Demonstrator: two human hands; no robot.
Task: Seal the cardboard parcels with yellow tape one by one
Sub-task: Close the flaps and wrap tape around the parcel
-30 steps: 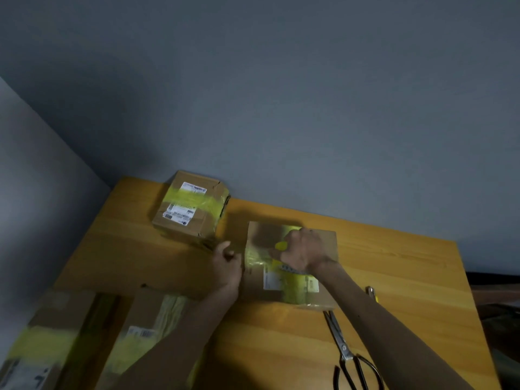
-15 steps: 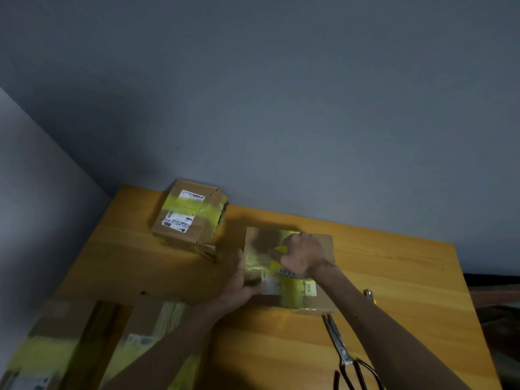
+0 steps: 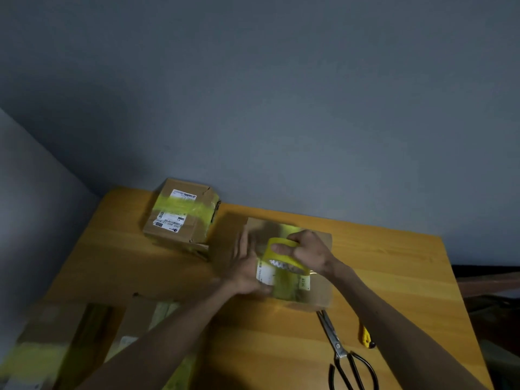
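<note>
Right grip (image 3: 306, 253) curls round the yellow tape roll (image 3: 277, 244) atop the parcel (image 3: 320, 294); left grip (image 3: 247, 270) presses flat beside it.

The left hand (image 3: 247, 270) has slid from the left edge of the parcel (image 3: 320, 294) onto its taped top, fingers flat. The right hand (image 3: 305, 253) has tipped the yellow tape dispenser (image 3: 277, 246) up, baring its toothed blade
</note>
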